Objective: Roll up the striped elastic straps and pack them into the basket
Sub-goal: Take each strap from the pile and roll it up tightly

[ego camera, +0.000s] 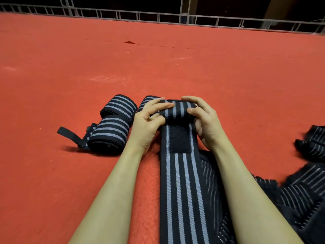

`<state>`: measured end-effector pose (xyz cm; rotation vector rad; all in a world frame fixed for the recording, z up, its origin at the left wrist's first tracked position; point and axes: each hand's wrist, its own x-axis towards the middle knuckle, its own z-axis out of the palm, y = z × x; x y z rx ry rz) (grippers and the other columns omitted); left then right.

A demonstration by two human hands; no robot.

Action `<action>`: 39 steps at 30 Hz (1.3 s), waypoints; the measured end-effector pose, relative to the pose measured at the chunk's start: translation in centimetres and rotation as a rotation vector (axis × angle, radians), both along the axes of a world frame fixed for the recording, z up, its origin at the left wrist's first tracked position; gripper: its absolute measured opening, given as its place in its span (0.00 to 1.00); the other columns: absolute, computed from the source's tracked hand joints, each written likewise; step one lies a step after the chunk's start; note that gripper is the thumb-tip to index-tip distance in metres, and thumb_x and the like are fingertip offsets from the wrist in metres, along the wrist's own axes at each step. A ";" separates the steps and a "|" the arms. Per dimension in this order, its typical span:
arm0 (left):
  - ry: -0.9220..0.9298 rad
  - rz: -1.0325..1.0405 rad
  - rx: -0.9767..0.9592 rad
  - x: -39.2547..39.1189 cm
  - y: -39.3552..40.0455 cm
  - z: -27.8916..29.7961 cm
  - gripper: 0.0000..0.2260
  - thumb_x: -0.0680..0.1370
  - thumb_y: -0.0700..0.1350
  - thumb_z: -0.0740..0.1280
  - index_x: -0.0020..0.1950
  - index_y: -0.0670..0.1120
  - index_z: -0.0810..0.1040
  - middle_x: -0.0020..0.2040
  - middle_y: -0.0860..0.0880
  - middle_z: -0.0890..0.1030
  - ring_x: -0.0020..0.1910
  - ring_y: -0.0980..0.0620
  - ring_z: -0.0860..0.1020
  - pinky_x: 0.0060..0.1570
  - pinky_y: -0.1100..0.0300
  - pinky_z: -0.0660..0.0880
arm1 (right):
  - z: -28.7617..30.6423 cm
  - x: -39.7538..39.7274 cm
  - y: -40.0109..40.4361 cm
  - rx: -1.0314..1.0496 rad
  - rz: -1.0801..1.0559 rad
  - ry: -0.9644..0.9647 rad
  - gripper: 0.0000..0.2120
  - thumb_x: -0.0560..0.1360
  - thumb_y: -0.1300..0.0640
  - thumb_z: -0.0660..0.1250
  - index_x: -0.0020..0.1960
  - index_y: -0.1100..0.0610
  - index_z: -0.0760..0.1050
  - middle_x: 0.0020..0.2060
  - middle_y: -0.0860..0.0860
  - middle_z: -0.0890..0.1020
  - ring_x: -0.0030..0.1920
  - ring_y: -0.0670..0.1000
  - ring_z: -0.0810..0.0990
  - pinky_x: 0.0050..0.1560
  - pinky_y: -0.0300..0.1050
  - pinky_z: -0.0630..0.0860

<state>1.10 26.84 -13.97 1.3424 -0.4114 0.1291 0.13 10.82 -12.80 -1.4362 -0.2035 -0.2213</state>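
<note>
A red carpeted floor (70,71) is stretching out to a metal railing (158,16). To the right, a heap of loose straps (299,194) is lying unrolled, so a good share of the work is left. In the middle, the strap being rolled (179,182) is running flat toward the person, its roll only started. To the left, three finished rolls (109,134) are sitting close together. The left hand (149,124) and right hand (204,120) are curling round the roll's ends, gripping it. No basket is showing, so I judge packing hasn't begun.
</note>
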 end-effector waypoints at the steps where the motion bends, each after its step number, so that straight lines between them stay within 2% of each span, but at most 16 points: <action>1: 0.001 -0.035 -0.001 -0.2 -0.2 0.2 0.21 0.63 0.39 0.66 0.53 0.54 0.83 0.59 0.55 0.79 0.61 0.59 0.75 0.63 0.57 0.70 | 0.0 0.0 0.0 0.008 -0.005 -0.010 0.16 0.67 0.61 0.64 0.52 0.51 0.80 0.48 0.53 0.80 0.49 0.52 0.77 0.52 0.52 0.74; 4: 0.031 0.018 0.093 -0.2 -0.7 0.2 0.28 0.73 0.43 0.70 0.72 0.48 0.68 0.65 0.56 0.74 0.61 0.65 0.72 0.60 0.67 0.70 | -0.2 -0.2 0.3 -0.032 -0.058 -0.031 0.23 0.64 0.62 0.64 0.59 0.53 0.76 0.47 0.48 0.80 0.47 0.47 0.78 0.50 0.43 0.75; 6: 0.107 0.134 0.168 0.1 -0.7 -0.1 0.34 0.73 0.51 0.71 0.75 0.48 0.60 0.71 0.49 0.69 0.66 0.61 0.68 0.64 0.63 0.69 | -0.1 -0.4 0.7 -0.061 -0.087 -0.045 0.25 0.64 0.61 0.64 0.61 0.55 0.73 0.45 0.45 0.81 0.43 0.42 0.80 0.45 0.36 0.75; 8: 0.112 0.170 0.234 0.1 -0.6 0.0 0.33 0.72 0.57 0.71 0.73 0.49 0.65 0.70 0.49 0.71 0.67 0.58 0.69 0.66 0.57 0.69 | 0.0 -0.5 0.8 -0.070 -0.101 -0.071 0.25 0.64 0.62 0.64 0.62 0.56 0.72 0.47 0.45 0.81 0.42 0.43 0.80 0.44 0.35 0.76; 10: 0.056 0.147 0.262 0.0 -0.6 0.1 0.29 0.70 0.59 0.69 0.67 0.48 0.72 0.62 0.50 0.79 0.62 0.55 0.76 0.63 0.51 0.73 | 0.1 -0.5 0.6 -0.064 -0.098 -0.107 0.25 0.64 0.64 0.64 0.61 0.56 0.72 0.50 0.48 0.80 0.44 0.45 0.79 0.45 0.37 0.76; 13: 0.037 0.117 0.173 0.0 -0.2 0.1 0.24 0.70 0.50 0.72 0.64 0.48 0.72 0.52 0.46 0.83 0.53 0.49 0.81 0.58 0.46 0.76 | 0.0 -0.5 0.4 -0.087 -0.049 -0.127 0.25 0.63 0.66 0.64 0.59 0.54 0.72 0.52 0.52 0.77 0.45 0.47 0.78 0.43 0.39 0.76; 17: 0.006 0.108 0.096 0.1 0.1 -0.2 0.20 0.70 0.42 0.71 0.59 0.56 0.72 0.52 0.45 0.81 0.55 0.42 0.79 0.57 0.40 0.75 | -0.1 -0.2 0.5 -0.193 -0.018 -0.091 0.25 0.64 0.62 0.62 0.59 0.48 0.70 0.51 0.48 0.77 0.48 0.43 0.77 0.44 0.37 0.74; 19: -0.010 0.104 0.081 0.2 0.3 -0.3 0.20 0.70 0.40 0.71 0.55 0.60 0.73 0.50 0.49 0.80 0.54 0.44 0.78 0.53 0.42 0.77 | 0.1 -0.2 0.5 -0.204 -0.001 -0.065 0.23 0.65 0.60 0.61 0.58 0.47 0.71 0.46 0.44 0.78 0.45 0.42 0.76 0.41 0.34 0.73; 22: -0.045 0.052 0.052 0.3 0.4 -0.3 0.21 0.71 0.32 0.69 0.54 0.55 0.73 0.48 0.53 0.79 0.47 0.53 0.77 0.47 0.51 0.77 | 0.2 0.0 0.3 -0.133 0.032 -0.026 0.13 0.69 0.56 0.60 0.53 0.51 0.74 0.36 0.40 0.79 0.36 0.40 0.76 0.35 0.33 0.72; 24: -0.054 0.040 0.017 0.1 0.3 -0.1 0.21 0.70 0.26 0.67 0.52 0.51 0.74 0.50 0.51 0.78 0.44 0.55 0.78 0.46 0.56 0.77 | 0.0 0.2 0.3 -0.120 0.044 -0.007 0.10 0.72 0.49 0.62 0.52 0.50 0.75 0.40 0.41 0.80 0.42 0.43 0.78 0.41 0.37 0.74; 27: -0.060 0.033 -0.013 0.1 0.2 -0.1 0.20 0.69 0.23 0.66 0.47 0.48 0.77 0.57 0.49 0.77 0.44 0.56 0.80 0.45 0.61 0.77 | 0.0 0.3 0.2 -0.121 -0.010 0.011 0.17 0.69 0.42 0.66 0.54 0.49 0.77 0.48 0.45 0.80 0.50 0.46 0.78 0.53 0.45 0.73; 29: -0.052 0.039 -0.023 0.3 0.3 -0.3 0.21 0.69 0.25 0.65 0.43 0.51 0.82 0.61 0.50 0.77 0.47 0.49 0.79 0.48 0.55 0.76 | 0.0 0.2 0.1 -0.079 -0.015 -0.002 0.18 0.66 0.46 0.68 0.54 0.50 0.78 0.47 0.48 0.80 0.48 0.48 0.77 0.51 0.46 0.72; 31: -0.012 0.045 -0.044 0.4 0.2 -0.2 0.18 0.69 0.31 0.62 0.42 0.53 0.84 0.61 0.52 0.78 0.50 0.50 0.79 0.49 0.53 0.74 | 0.0 0.2 -0.2 -0.041 -0.013 -0.028 0.19 0.63 0.48 0.69 0.54 0.50 0.78 0.46 0.51 0.80 0.48 0.50 0.78 0.51 0.48 0.73; 33: 0.062 -0.011 -0.107 0.1 0.1 0.2 0.15 0.69 0.37 0.60 0.48 0.49 0.82 0.58 0.51 0.79 0.52 0.54 0.79 0.47 0.57 0.75 | -0.2 0.1 -0.2 -0.024 -0.027 -0.043 0.22 0.62 0.49 0.71 0.56 0.50 0.76 0.48 0.52 0.79 0.48 0.50 0.78 0.50 0.47 0.74; 35: 0.070 -0.071 -0.080 0.0 0.0 0.3 0.16 0.71 0.43 0.63 0.57 0.50 0.78 0.57 0.48 0.79 0.54 0.51 0.79 0.51 0.55 0.76 | -0.2 0.0 0.0 0.000 -0.036 -0.033 0.26 0.62 0.54 0.73 0.59 0.53 0.73 0.51 0.53 0.77 0.46 0.48 0.79 0.47 0.43 0.76; 39: 0.072 -0.060 0.067 0.1 -0.2 -0.1 0.25 0.72 0.51 0.69 0.67 0.44 0.70 0.55 0.46 0.82 0.56 0.48 0.80 0.59 0.51 0.75 | 0.0 -0.2 0.3 0.055 -0.009 -0.021 0.24 0.65 0.61 0.70 0.61 0.57 0.71 0.50 0.49 0.79 0.42 0.45 0.81 0.44 0.39 0.78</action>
